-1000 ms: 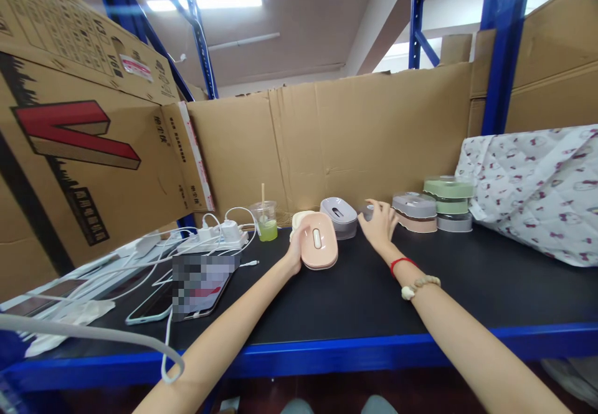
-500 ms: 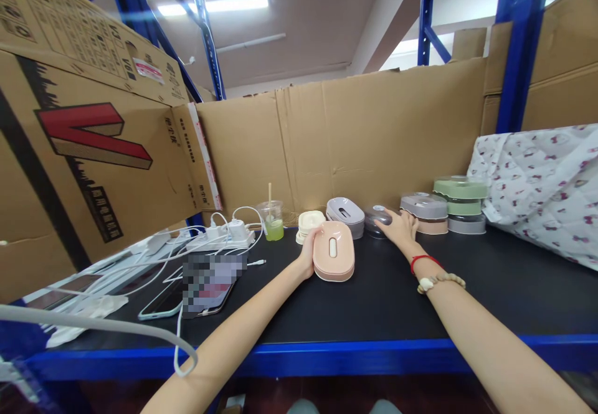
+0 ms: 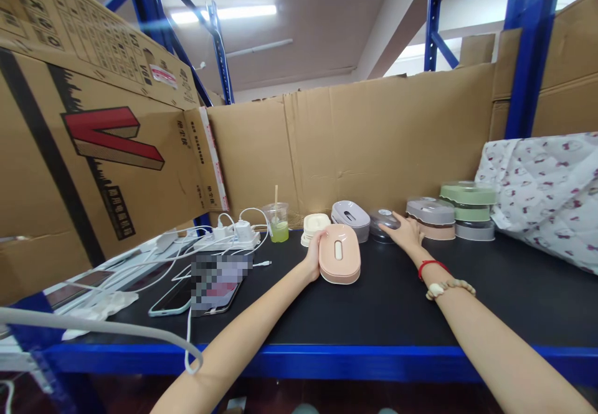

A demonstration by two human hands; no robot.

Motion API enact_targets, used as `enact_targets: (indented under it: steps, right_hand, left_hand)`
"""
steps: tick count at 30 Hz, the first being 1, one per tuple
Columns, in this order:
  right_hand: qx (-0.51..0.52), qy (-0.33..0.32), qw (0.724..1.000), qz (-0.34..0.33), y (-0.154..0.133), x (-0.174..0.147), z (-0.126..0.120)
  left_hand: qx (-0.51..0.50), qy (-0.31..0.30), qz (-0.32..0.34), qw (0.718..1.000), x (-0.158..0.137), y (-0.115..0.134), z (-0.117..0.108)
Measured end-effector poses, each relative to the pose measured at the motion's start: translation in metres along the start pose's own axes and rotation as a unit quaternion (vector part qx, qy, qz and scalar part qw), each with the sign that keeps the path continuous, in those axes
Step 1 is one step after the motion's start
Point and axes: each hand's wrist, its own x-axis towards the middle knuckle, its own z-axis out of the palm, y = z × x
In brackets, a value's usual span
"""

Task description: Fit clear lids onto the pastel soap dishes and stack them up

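My left hand (image 3: pixel 316 258) is closed on the left side of a pink soap dish (image 3: pixel 339 271), an oval-cornered piece with a slot in its middle. It is tilted so its top faces me. Farther back, my right hand (image 3: pixel 405 233) reaches to a clear domed lid (image 3: pixel 384 215), which looks dark against the black surface. Thumb and fingers lie on the lid's right side, and part of the grip is hidden. A lilac soap dish (image 3: pixel 351 213) stands between the two hands at the back. Behind my left hand sits a small stack of cream dishes (image 3: pixel 316 221).
Stacked lidded dishes in lilac and pink (image 3: pixel 430 220) and green and grey (image 3: pixel 468 210) stand at right, before a patterned quilted cloth (image 3: pixel 542 196). To the left are a drink cup (image 3: pixel 278 224), a power strip (image 3: pixel 233 239), cables and phones (image 3: pixel 170 299). Cardboard (image 3: pixel 355 146) walls the back.
The whole view has shifted slightly, moving things right and a little down in the picture. Both hands keep nearly the same places on the pink soap dish and the clear lid.
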Motion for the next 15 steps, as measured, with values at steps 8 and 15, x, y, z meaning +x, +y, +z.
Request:
enact_targets:
  steps: [8, 15]
  right_hand:
    - [0.070, 0.065, 0.995, -0.010, -0.004, -0.001, 0.001]
    - [0.247, 0.186, 0.951, 0.018, -0.022, -0.009, -0.005]
  left_hand:
    - [-0.017, 0.008, -0.004, 1.000, 0.001, 0.000, 0.000]
    - [-0.062, 0.006, 0.034, 0.998, 0.007, 0.009, -0.006]
